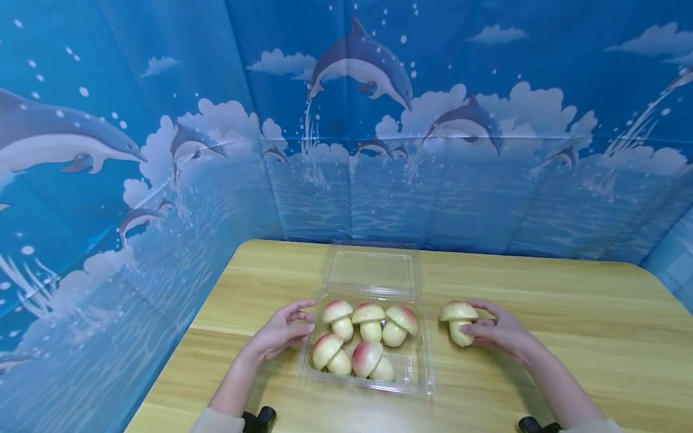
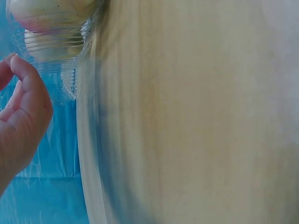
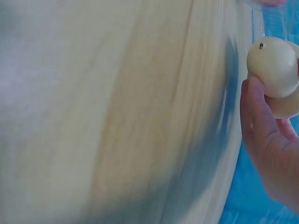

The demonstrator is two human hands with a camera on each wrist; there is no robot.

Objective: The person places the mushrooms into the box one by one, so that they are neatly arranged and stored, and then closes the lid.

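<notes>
My right hand (image 1: pixel 500 332) holds a model mushroom (image 1: pixel 459 314) by its stem, thumb and fingers on either side, to the right of the clear plastic box. The mushroom has a pale cap tinged pink and a thick cream stem; its round stem end (image 3: pixel 273 65) faces the right wrist camera. Several like mushrooms (image 1: pixel 370 319) lie in the clear plastic box (image 1: pixel 414 367), three in the back row and two in front. Beside the box's left wall is my left hand (image 1: pixel 278 332), fingers loosely bent, fingertips right at the rim and nothing held between them.
The box's hinged lid (image 1: pixel 373 270) lies folded back toward the far edge of the wooden table (image 1: pixel 568 337). Behind and to the left hangs a blue cloth (image 1: pixel 216 192) printed with dolphins. A black wrist strap (image 1: pixel 260 419) shows at the left sleeve.
</notes>
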